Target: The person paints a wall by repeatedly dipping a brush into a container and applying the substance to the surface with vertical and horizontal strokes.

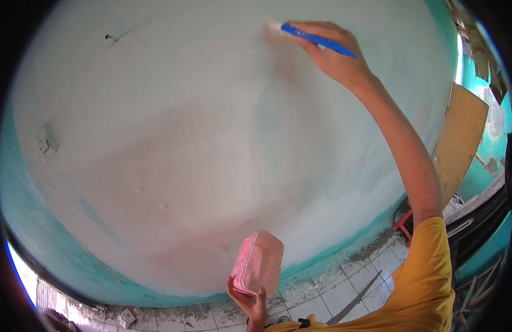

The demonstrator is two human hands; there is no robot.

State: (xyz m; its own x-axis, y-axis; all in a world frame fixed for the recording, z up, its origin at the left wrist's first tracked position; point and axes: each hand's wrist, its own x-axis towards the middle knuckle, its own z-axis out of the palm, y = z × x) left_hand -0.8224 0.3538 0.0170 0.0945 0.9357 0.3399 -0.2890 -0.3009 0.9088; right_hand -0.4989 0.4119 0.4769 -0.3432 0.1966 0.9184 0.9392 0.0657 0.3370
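High on the wall, my right hand (336, 50) is closed around a paintbrush (322, 42) with a blue handle. The pale bristles meet the wall (184, 155), which has a whitish coat over most of it and turquoise along its edges. Low in front of me, my left hand (250, 304) grips a pink plastic tub (271, 249) by its lower end. The tub is tilted with its opening toward me, and its inside and side are smeared with whitish paint.
A light switch (46, 141) is on the wall at left, and a small fitting (112, 37) sticks out above it. White floor tiles (344, 293) with debris run along the wall's foot. A brown board (461, 138) leans at right, near a red object (403, 224).
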